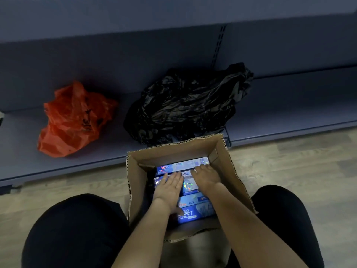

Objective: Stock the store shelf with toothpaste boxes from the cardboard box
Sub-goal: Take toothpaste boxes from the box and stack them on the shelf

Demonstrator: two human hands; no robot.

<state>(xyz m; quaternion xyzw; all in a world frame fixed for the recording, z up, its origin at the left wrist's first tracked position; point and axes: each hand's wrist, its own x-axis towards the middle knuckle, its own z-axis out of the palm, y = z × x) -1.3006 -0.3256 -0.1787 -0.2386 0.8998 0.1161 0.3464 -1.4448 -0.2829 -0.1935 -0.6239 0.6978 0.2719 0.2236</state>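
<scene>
An open cardboard box (229, 171) stands on the floor between my knees, right in front of the bottom shelf (23, 144). Inside it lie several blue toothpaste boxes (195, 212) side by side. Both my hands are inside the box. My left hand (170, 187) lies flat with straight fingers on top of the toothpaste boxes, thumb spread back toward the nearest box. My right hand (205, 176) rests on the boxes farther back, its fingertips curled down over the edge of one toothpaste box (181, 165). Whether it grips that box is unclear.
A crumpled orange plastic bag (75, 120) and a crumpled black plastic bag (185, 103) lie on the bottom shelf behind the cardboard box. A slotted shelf upright (219, 43) rises at the back. Wood-look floor (289, 163) surrounds the box. My dark-clothed knees flank it.
</scene>
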